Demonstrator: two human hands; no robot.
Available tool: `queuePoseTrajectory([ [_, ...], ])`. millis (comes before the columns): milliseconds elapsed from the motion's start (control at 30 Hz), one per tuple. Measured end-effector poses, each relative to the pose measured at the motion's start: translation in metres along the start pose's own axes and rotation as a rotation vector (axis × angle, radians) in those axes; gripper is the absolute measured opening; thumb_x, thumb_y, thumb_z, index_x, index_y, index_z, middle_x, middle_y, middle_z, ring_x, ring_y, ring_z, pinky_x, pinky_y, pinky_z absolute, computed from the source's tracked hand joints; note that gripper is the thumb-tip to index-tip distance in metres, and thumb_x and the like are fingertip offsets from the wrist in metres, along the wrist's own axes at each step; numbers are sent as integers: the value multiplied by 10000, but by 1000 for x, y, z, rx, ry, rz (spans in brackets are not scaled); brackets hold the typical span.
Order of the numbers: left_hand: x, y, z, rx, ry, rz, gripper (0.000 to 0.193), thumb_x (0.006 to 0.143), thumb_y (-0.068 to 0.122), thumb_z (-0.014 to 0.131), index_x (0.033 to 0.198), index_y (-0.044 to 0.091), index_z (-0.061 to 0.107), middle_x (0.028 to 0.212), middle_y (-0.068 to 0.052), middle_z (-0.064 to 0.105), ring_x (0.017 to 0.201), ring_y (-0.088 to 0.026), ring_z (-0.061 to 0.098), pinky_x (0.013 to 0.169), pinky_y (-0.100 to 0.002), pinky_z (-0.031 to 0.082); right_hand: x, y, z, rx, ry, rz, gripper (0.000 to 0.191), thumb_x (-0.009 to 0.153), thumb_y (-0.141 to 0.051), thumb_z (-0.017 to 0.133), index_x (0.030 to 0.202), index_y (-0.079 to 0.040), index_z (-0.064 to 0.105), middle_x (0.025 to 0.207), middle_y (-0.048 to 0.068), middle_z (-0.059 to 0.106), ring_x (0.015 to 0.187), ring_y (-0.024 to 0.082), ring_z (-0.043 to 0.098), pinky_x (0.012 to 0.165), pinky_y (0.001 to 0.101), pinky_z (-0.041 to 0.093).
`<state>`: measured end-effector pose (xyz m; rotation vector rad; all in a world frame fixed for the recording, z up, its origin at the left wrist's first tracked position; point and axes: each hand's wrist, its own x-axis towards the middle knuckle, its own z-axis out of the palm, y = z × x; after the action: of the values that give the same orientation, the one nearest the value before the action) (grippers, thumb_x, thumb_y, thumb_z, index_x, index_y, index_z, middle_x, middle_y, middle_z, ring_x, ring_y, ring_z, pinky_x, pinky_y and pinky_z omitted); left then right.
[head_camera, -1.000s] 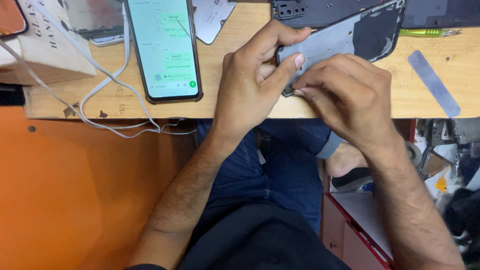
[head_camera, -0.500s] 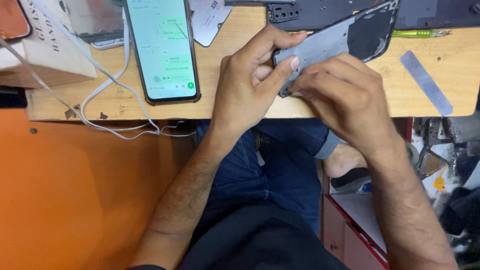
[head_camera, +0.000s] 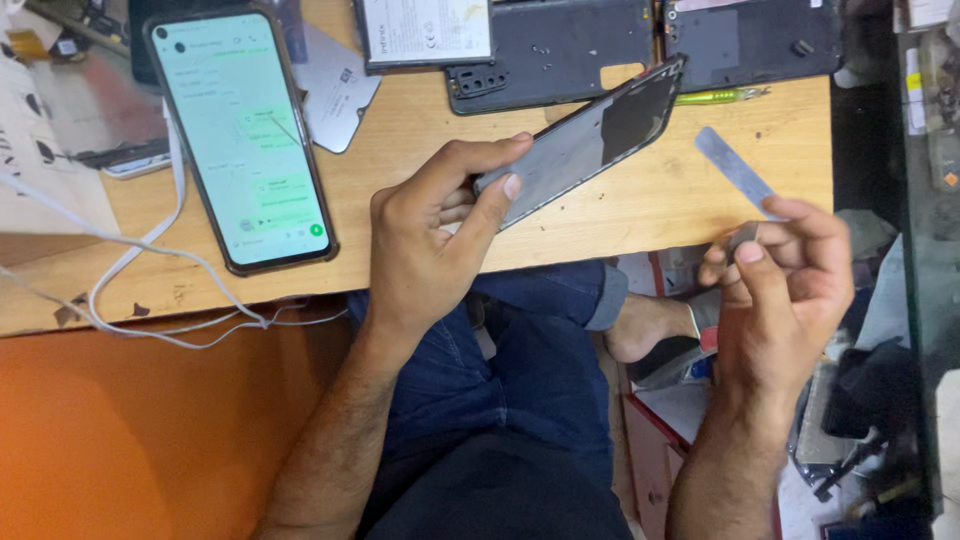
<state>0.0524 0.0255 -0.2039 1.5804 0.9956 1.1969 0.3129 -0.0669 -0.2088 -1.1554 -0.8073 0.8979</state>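
Over the worktop (head_camera: 420, 150) edge, in the head view, the left hand (head_camera: 430, 235) curls round the near end of a phone panel (head_camera: 590, 140), thumb pressed on its face and fingers wrapped behind, the forearm rising from the lap. The panel tilts up and away from that hand, its far corner near a green tool (head_camera: 720, 96). The right hand (head_camera: 785, 270) sits off the worktop's near right corner, well apart from the panel, its fingers pinched shut on the near end of a thin metal strip (head_camera: 735, 170) that lies on the wood. Left of the left hand rests a lit phone (head_camera: 245, 140), a white cable (head_camera: 150, 260) beside it.

Half a second ago both hands were together on the panel and the strip lay untouched; the right hand has since drawn away to grip it.
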Motion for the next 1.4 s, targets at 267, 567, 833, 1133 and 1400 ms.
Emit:
queuePoseTrajectory([
  [267,-7,1,3,133,-16,269,214,1038,-36,702,1228,61,700,1213,-102,765,1074,-175,780,889,-249,659,-18,8,-3,-299,15,-49,125,1091,58,685,1183,33,603,938,100,673,739,107,616,671,219,494],
  [567,-10,5,1,126,14,213,205,1022,-28,708,1210,54,707,1134,-88,783,957,-124,779,795,-232,625,17,-12,36,-275,-69,66,253,1036,18,630,1286,11,594,1103,86,738,939,121,731,838,243,627],
  [833,-7,5,1,152,36,180,206,1011,-3,722,1209,51,720,1078,-70,791,864,-101,761,728,-224,591,33,-9,60,-913,50,-234,161,1012,-6,772,1171,12,753,1014,85,775,861,116,689,769,230,539],
  [1133,-5,5,0,158,27,121,198,1003,3,721,1195,51,727,1072,-73,797,820,-99,752,689,-217,577,45,4,70,-791,120,-215,121,974,-36,785,1064,18,725,957,64,780,848,87,761,734,202,598],
  [1400,-3,7,0,149,7,144,199,1010,-4,718,1199,57,733,1074,-68,795,898,-106,771,774,-223,604,53,-1,67,-854,46,-131,83,982,-52,791,1002,17,748,820,61,746,712,70,667,657,216,534],
])
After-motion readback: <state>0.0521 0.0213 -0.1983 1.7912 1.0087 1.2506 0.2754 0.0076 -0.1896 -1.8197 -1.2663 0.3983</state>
